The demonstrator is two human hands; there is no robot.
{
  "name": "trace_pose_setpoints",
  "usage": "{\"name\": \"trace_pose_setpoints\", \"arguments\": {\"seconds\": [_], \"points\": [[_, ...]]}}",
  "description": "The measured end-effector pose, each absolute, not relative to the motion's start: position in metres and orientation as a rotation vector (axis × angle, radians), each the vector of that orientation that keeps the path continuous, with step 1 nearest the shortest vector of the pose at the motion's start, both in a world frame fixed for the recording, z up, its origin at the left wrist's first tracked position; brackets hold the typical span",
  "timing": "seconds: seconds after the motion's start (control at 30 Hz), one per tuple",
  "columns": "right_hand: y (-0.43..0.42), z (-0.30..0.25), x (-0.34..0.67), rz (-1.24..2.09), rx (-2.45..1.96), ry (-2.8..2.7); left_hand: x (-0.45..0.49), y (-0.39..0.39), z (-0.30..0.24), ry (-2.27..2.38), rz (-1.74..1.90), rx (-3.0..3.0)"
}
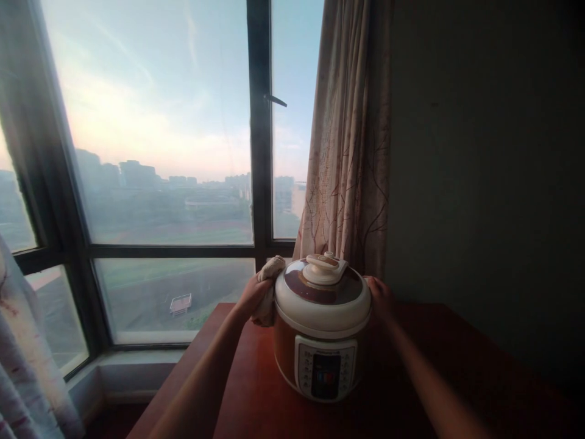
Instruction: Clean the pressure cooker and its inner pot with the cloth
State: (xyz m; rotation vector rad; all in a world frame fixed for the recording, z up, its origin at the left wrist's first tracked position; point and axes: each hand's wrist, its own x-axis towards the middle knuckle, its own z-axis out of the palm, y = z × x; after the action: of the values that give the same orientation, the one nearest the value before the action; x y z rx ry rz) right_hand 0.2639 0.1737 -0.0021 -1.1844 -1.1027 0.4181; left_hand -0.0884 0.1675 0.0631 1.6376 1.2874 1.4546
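An electric pressure cooker [323,323], brown with a cream lid rim and a front control panel, stands upright on the reddish table [247,390]. Its lid [322,305] is on, with a cream knob [323,268] on top. My left hand [250,297] is closed around a crumpled pale cloth [267,296], which is pressed to the cooker's left side near the lid rim. On the opposite side, my right hand [380,297] grips the cooker at the lid's edge. Shadow and the cooker's body partly hide those fingers.
Large windows [169,251] with dark frames fill the left and back. A patterned curtain [347,152] hangs right behind the cooker, and another curtain [22,341] is at the lower left. A dark wall [484,152] rises at the right.
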Motion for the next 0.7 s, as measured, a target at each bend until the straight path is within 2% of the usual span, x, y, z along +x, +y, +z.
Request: {"name": "trace_pose_setpoints", "arguments": {"seconds": [0.3, 0.47, 0.7], "points": [[0.176, 0.016, 0.276, 0.514, -1.289, -1.295, -0.093, 0.172, 0.048, 1.341, 1.464, 1.597], [0.175, 0.054, 0.259, 0.346, -1.277, -1.421, -0.091, 0.172, 0.049, 1.392, 1.47, 1.581], [0.183, 0.115, 0.178, 0.109, -1.169, -1.812, -0.088, 0.168, 0.051, 1.371, 1.462, 1.581]]}}
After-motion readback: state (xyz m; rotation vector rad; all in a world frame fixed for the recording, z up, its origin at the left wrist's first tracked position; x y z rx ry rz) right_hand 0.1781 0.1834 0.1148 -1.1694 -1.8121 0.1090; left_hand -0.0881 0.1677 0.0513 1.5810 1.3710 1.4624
